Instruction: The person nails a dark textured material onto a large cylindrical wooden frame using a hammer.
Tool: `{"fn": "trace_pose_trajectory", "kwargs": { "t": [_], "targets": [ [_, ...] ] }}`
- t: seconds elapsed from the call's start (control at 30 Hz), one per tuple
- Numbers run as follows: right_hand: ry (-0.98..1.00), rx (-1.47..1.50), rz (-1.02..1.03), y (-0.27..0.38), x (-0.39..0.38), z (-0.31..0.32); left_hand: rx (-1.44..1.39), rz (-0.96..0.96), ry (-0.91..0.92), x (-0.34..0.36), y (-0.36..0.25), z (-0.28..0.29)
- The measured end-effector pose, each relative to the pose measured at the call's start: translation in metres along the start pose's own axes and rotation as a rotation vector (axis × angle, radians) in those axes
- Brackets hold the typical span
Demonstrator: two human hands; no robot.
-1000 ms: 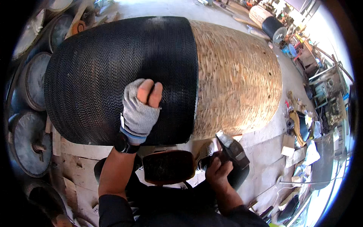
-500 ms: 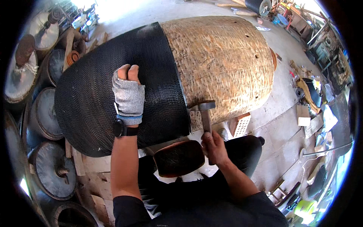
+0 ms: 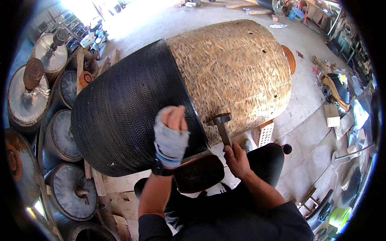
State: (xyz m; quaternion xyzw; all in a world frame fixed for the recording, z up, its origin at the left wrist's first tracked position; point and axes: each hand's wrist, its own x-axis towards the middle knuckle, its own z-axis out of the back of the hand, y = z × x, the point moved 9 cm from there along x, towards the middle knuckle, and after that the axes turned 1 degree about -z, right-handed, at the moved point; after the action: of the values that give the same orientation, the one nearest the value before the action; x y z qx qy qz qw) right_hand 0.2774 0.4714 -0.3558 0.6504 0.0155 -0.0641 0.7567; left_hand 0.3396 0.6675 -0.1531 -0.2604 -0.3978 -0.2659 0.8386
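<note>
A large barrel-shaped drum lies on its side, with a black ribbed covering (image 3: 120, 104) on its left part and rough, pitted tan wood (image 3: 229, 68) on the right. My left hand (image 3: 171, 136), in a grey fingerless glove, is over the covering just left of its seam; its bare fingers are curled together, blurred, and anything inside them cannot be made out. My right hand (image 3: 237, 160) grips a hammer (image 3: 221, 119) by the handle, its head raised over the wood right beside the seam. A dark, worn seat or pad (image 3: 199, 172) sits between my legs.
Metal-capped drums and rollers (image 3: 72, 188) are packed along the left. A perforated brick (image 3: 264, 134) stands beside the drum's lower right. A cardboard box (image 3: 332, 115), scraps and tools crowd the right side. Boards (image 3: 259, 12) lie at the back on the concrete floor (image 3: 305, 92).
The hammer has swung up from low beside my right leg to the seam. My left hand, higher up half a second ago, has dropped toward the covering's lower right. The view has shifted.
</note>
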Motion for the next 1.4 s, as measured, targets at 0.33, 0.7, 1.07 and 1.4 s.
{"fn": "trace_pose_trajectory", "kwargs": {
  "t": [0.33,0.7,1.07,1.4],
  "targets": [
    [-0.092,-0.298,0.177,0.043,0.004,0.014,-0.072,0.174,0.137,-0.025,0.004,-0.043],
    [-0.144,-0.483,0.360,0.091,0.004,0.006,-0.015,0.386,0.234,-0.015,0.006,-0.060],
    [-0.152,-0.553,0.414,0.101,0.003,0.009,0.023,0.421,0.206,-0.029,-0.006,-0.036],
    [-0.157,-0.382,0.383,0.080,-0.007,0.008,0.047,0.171,0.791,-0.190,-0.051,-0.080]
  ]
}}
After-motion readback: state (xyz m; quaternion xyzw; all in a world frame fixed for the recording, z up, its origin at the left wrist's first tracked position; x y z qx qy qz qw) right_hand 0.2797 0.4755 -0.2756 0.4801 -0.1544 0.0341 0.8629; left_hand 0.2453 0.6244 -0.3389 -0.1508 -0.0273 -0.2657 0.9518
